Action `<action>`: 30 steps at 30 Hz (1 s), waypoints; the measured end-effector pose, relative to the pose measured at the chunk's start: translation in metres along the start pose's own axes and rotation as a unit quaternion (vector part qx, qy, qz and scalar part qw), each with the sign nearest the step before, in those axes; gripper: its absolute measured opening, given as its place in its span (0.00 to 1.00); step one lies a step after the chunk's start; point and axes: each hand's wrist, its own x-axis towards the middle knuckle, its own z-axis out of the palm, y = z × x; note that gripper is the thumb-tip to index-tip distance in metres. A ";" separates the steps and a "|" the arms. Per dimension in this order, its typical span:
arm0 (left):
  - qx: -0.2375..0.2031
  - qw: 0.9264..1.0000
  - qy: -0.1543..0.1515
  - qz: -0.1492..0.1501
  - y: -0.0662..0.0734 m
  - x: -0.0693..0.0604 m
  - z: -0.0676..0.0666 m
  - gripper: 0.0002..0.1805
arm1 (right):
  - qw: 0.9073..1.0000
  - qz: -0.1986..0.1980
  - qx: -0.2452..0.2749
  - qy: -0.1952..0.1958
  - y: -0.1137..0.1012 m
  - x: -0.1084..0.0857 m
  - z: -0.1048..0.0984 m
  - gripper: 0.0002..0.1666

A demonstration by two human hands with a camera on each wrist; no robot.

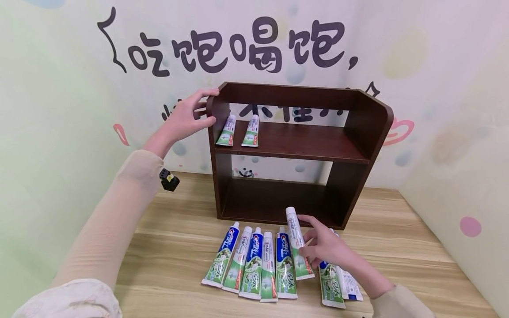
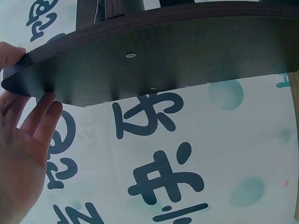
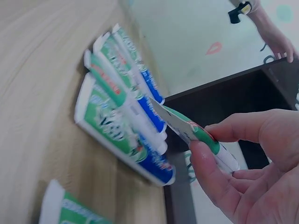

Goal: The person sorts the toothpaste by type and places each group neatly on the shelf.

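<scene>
Currently: one toothpaste tube (image 1: 295, 233), pinched in my right hand (image 1: 329, 248), might knock neighbouring tubes (image 1: 285, 267) if swung low; wooden shelf (image 1: 298, 139), side edge gripped by my left hand (image 1: 184, 118).

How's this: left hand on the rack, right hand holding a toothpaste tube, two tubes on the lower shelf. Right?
Not quite: the two tubes are on the upper shelf, per the head view. Left hand on the rack and right hand holding a toothpaste tube are correct.

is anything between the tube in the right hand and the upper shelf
Nothing visible blocks the held tube: the upper shelf is open in front, and its two tubes sit toward the left.
</scene>
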 end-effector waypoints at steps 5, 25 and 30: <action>-0.001 1.000 0.000 -0.001 0.001 0.000 0.000 0.32 | 1.000 -0.018 -0.003 0.002 -0.016 -0.003 -0.006 0.52; 0.002 1.000 -0.001 -0.004 0.001 0.000 0.000 0.32 | 0.997 -0.074 -0.013 0.012 -0.069 -0.008 -0.030 0.53; 0.001 1.000 -0.001 -0.005 0.001 0.000 0.000 0.32 | 0.997 -0.076 -0.014 0.021 -0.081 -0.008 -0.036 0.54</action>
